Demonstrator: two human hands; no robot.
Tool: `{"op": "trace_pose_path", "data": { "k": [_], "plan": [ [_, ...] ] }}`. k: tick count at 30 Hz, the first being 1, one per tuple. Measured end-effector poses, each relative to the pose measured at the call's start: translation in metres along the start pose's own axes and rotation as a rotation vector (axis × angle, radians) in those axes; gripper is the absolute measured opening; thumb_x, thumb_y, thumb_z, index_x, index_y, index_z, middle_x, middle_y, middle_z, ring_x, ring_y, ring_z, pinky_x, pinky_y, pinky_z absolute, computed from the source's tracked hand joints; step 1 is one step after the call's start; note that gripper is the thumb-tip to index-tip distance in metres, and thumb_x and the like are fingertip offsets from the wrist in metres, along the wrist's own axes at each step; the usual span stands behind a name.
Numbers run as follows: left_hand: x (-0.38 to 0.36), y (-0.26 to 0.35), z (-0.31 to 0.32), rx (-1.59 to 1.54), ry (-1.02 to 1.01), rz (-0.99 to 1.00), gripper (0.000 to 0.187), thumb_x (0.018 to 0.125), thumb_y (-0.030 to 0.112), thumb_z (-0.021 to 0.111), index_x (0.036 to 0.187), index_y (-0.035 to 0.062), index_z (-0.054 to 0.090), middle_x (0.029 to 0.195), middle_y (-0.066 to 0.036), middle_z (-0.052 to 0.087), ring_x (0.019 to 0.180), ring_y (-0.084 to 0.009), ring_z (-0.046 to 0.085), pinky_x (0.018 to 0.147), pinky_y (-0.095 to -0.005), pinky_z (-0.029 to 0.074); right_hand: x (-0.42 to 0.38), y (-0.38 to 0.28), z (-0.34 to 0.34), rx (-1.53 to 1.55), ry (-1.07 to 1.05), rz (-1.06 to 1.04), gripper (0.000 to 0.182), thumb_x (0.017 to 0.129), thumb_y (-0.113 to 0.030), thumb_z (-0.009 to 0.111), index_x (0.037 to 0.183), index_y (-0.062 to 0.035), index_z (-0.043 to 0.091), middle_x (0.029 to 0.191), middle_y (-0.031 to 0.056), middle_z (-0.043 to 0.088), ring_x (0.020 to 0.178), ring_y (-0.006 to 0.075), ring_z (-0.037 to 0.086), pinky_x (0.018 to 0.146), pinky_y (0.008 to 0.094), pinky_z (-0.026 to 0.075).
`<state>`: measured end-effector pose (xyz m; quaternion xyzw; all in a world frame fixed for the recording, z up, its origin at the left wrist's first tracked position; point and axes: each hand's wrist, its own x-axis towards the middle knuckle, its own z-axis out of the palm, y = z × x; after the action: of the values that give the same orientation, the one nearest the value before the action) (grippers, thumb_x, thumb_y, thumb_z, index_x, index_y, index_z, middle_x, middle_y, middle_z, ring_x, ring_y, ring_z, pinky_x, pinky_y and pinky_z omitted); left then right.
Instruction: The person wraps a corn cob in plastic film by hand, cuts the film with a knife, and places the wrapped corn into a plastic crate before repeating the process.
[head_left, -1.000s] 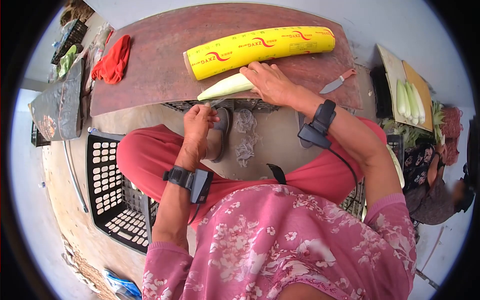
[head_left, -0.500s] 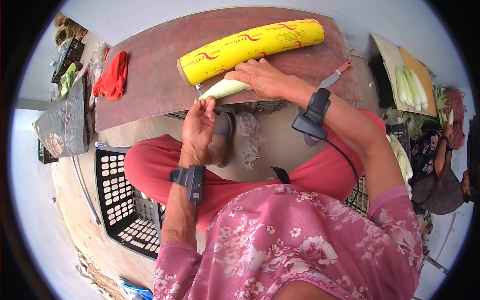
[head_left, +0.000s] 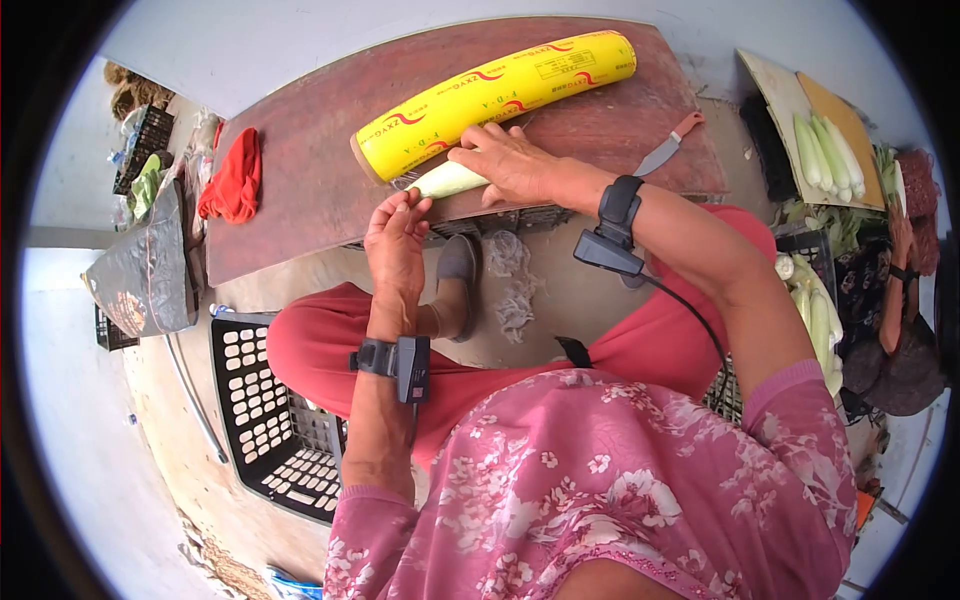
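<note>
A pale green, tapered vegetable (head_left: 447, 180) lies on the table's near side, against the roll of cling film. My left hand (head_left: 396, 235) is closed in a pinch at its narrow left tip, where a little clear film shows. Over the thick right end rests my right hand (head_left: 515, 165), thumb on the near side and fingers on the far side, with the fingertips by the roll. The yellow printed cling film roll (head_left: 500, 100) stretches across the table behind both hands. My right palm hides the vegetable's far end.
On the dark red table (head_left: 300, 210) lie a red cloth (head_left: 235, 180) and a knife (head_left: 668, 146). Similar vegetables (head_left: 825, 155) sit on a board at right, with more in a crate (head_left: 815, 310). A black crate (head_left: 262, 400) stands at lower left. Another person's arm (head_left: 897, 280) shows at right.
The roll has shifted slightly up and left in view. My right hand has moved a little left along the vegetable, covering more of it. My left hand keeps its pinch at the tip.
</note>
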<state>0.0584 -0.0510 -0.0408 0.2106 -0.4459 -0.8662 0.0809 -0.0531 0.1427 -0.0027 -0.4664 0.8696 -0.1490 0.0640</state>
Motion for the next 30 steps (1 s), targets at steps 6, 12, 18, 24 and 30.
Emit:
{"op": "trace_pose_path", "data": {
  "k": [6, 12, 18, 24, 30],
  "plan": [
    [0.012, 0.005, -0.005, 0.235, 0.098, 0.125, 0.013, 0.092, 0.004, 0.055, 0.106, 0.0018, 0.057, 0.103, -0.008, 0.064, 0.083, -0.015, 0.064, 0.068, -0.0227, 0.047, 0.009, 0.003, 0.002, -0.057, 0.017, -0.025, 0.048, 0.075, -0.014, 0.072, 0.119, -0.0089, 0.053, 0.115, 0.0079, 0.046, 0.111, 0.0292, 0.046, 0.083, 0.0486, 0.039],
    [0.002, 0.001, -0.001, 0.955, 0.226, 0.459, 0.021, 0.085, 0.002, 0.059, 0.106, 0.0018, 0.06, 0.099, -0.01, 0.062, 0.078, -0.0199, 0.061, 0.069, -0.0299, 0.048, 0.009, 0.008, 0.0, -0.036, -0.01, -0.06, 0.039, 0.079, -0.01, 0.065, 0.116, -0.0079, 0.053, 0.115, 0.008, 0.048, 0.109, 0.0298, 0.047, 0.086, 0.0486, 0.038],
    [-0.021, 0.004, 0.035, 1.371, -0.015, 1.073, 0.03, 0.078, 0.0, 0.062, 0.108, 0.0032, 0.058, 0.109, -0.015, 0.056, 0.103, -0.034, 0.051, 0.09, -0.0421, 0.039, 0.01, 0.008, -0.004, -0.028, -0.044, -0.07, 0.037, 0.079, -0.008, 0.062, 0.115, -0.0083, 0.053, 0.113, 0.0088, 0.05, 0.109, 0.0313, 0.047, 0.091, 0.0493, 0.037],
    [-0.02, -0.004, 0.02, 1.551, -0.011, 1.031, 0.041, 0.075, 0.007, 0.07, 0.113, 0.0045, 0.054, 0.113, -0.015, 0.054, 0.106, -0.0341, 0.05, 0.089, -0.0441, 0.039, 0.011, 0.009, -0.006, -0.023, -0.081, -0.062, 0.035, 0.08, -0.007, 0.061, 0.115, -0.0083, 0.054, 0.115, 0.0097, 0.05, 0.111, 0.0319, 0.046, 0.092, 0.0503, 0.037],
    [-0.011, -0.002, 0.007, 1.549, -0.083, 1.017, 0.021, 0.075, 0.005, 0.07, 0.091, 0.0045, 0.057, 0.108, -0.012, 0.058, 0.102, -0.0318, 0.054, 0.091, -0.0432, 0.039, 0.008, 0.009, -0.007, 0.009, -0.04, -0.077, 0.056, 0.076, -0.007, 0.07, 0.129, -0.0057, 0.051, 0.111, 0.0083, 0.049, 0.103, 0.0282, 0.047, 0.087, 0.044, 0.037]
  ]
}}
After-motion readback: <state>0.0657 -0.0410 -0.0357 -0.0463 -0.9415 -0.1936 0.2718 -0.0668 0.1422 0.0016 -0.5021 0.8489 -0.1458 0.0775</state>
